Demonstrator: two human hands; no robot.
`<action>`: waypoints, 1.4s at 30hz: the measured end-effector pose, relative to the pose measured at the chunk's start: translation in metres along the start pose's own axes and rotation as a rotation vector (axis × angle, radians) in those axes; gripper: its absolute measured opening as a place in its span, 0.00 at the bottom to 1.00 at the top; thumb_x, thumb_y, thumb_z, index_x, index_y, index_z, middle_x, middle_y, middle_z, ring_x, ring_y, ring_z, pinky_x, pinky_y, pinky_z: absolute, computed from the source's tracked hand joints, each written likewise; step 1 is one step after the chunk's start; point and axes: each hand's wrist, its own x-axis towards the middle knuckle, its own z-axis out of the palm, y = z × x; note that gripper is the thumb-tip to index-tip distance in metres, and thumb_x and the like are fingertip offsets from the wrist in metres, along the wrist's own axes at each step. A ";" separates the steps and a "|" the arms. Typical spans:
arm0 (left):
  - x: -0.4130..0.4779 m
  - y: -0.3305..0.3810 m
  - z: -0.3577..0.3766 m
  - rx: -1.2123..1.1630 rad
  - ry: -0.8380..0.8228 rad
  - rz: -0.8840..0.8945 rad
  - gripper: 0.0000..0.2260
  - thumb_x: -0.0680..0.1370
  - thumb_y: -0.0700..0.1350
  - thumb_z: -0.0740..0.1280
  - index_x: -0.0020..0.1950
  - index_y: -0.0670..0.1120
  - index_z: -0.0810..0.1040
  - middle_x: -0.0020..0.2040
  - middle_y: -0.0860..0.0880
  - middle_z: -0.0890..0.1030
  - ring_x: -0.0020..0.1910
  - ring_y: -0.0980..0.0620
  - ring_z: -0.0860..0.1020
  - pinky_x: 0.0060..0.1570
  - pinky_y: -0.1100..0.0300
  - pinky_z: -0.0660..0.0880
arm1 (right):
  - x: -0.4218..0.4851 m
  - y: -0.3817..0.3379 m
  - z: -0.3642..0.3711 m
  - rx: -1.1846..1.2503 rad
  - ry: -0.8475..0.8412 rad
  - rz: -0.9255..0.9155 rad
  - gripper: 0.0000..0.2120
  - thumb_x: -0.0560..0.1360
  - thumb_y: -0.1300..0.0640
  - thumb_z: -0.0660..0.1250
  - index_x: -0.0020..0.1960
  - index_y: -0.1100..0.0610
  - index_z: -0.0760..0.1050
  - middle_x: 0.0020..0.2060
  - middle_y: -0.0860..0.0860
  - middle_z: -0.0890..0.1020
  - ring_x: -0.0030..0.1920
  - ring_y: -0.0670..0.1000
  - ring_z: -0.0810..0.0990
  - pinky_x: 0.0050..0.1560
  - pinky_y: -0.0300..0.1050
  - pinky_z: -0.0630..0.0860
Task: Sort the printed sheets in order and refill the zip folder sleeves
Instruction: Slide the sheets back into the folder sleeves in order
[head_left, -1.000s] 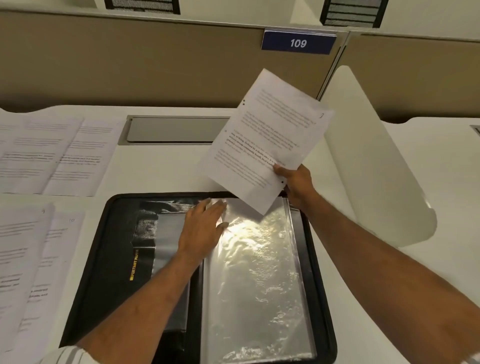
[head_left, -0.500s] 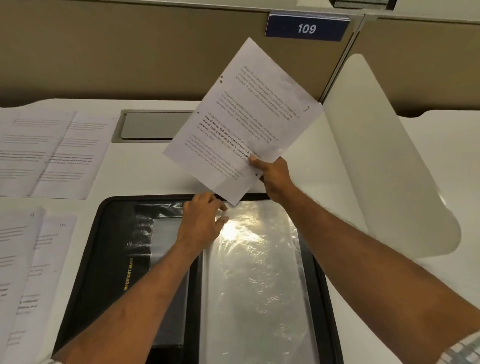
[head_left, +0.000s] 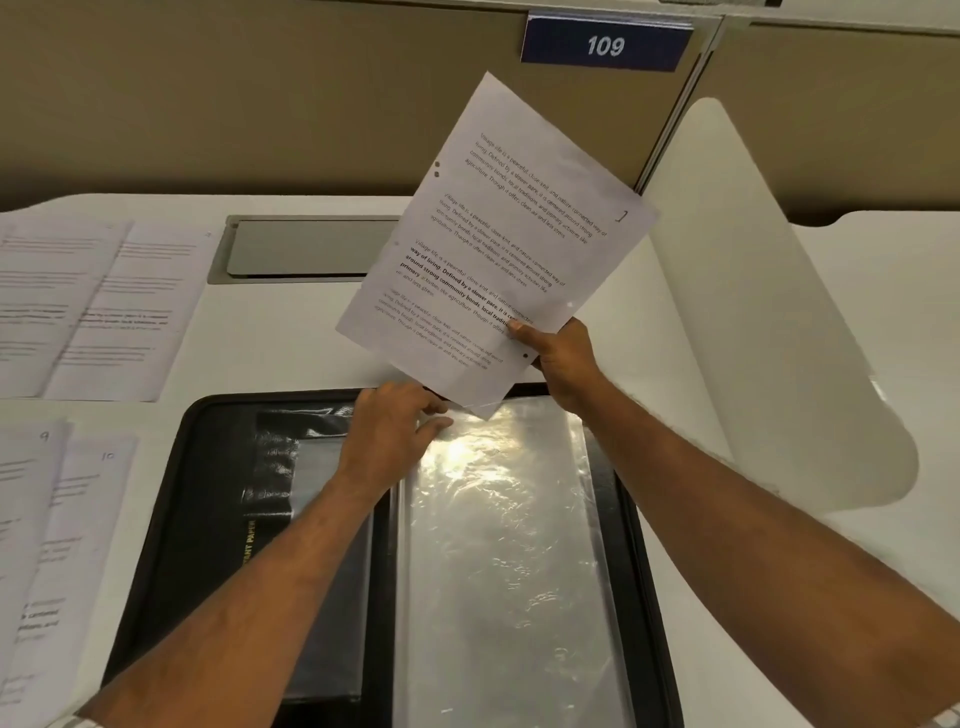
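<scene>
Loose sheets (head_left: 93, 301): spread flat at the far left of the desk (head_left: 291, 332), with more at the near left, two of them hand-numbered 9 and 10. Folder (head_left: 197, 493): black, open flat, centre of desk, long axis running straight away from the person. Left hand (head_left: 389, 431): fingers curled at the far end of the sleeve (head_left: 509, 545), apparently pinching its top edge at the left corner to part the mouth; the exact grip was partly hidden. Sleeve: clear, glossy, with no sheet visible inside, lying on the folder's right half, long axis matching the folder, mouth judged to be at the far end. Sheet (head_left: 498, 244): printed, marked 1 at one corner, raised off the desk, long axis leaning up and to the right, skewed against the sleeve; its lowest corner was just beside the left fingertips at the sleeve's far edge. Right hand (head_left: 561, 358): thumb on the printed face and fingers behind, pinching the sheet's lower right edge; the sheet rose up and to the left from that grip. Judgement: insertion turned on squaring the sheet's axis to the sleeve's, the right hand steering and the left keeping the mouth apart.
</scene>
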 end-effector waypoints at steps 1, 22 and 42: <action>0.001 -0.001 0.000 -0.008 0.012 0.011 0.06 0.71 0.51 0.76 0.44 0.51 0.83 0.41 0.57 0.83 0.42 0.54 0.79 0.48 0.52 0.73 | -0.001 -0.001 -0.003 -0.026 -0.012 -0.005 0.18 0.74 0.67 0.72 0.62 0.58 0.76 0.58 0.58 0.83 0.56 0.57 0.83 0.56 0.56 0.81; 0.031 -0.019 -0.016 -0.048 -0.226 0.054 0.07 0.79 0.54 0.66 0.52 0.53 0.78 0.40 0.58 0.79 0.43 0.55 0.75 0.52 0.49 0.73 | 0.009 -0.027 -0.065 -0.364 -0.202 0.149 0.16 0.74 0.67 0.72 0.60 0.56 0.77 0.53 0.52 0.84 0.52 0.54 0.84 0.50 0.50 0.83; 0.015 0.002 -0.003 -0.004 -0.033 0.034 0.06 0.71 0.52 0.76 0.43 0.52 0.84 0.39 0.57 0.83 0.42 0.55 0.77 0.49 0.52 0.70 | 0.006 0.004 0.000 0.023 0.157 -0.074 0.15 0.73 0.66 0.74 0.55 0.53 0.77 0.57 0.58 0.83 0.58 0.59 0.82 0.60 0.62 0.78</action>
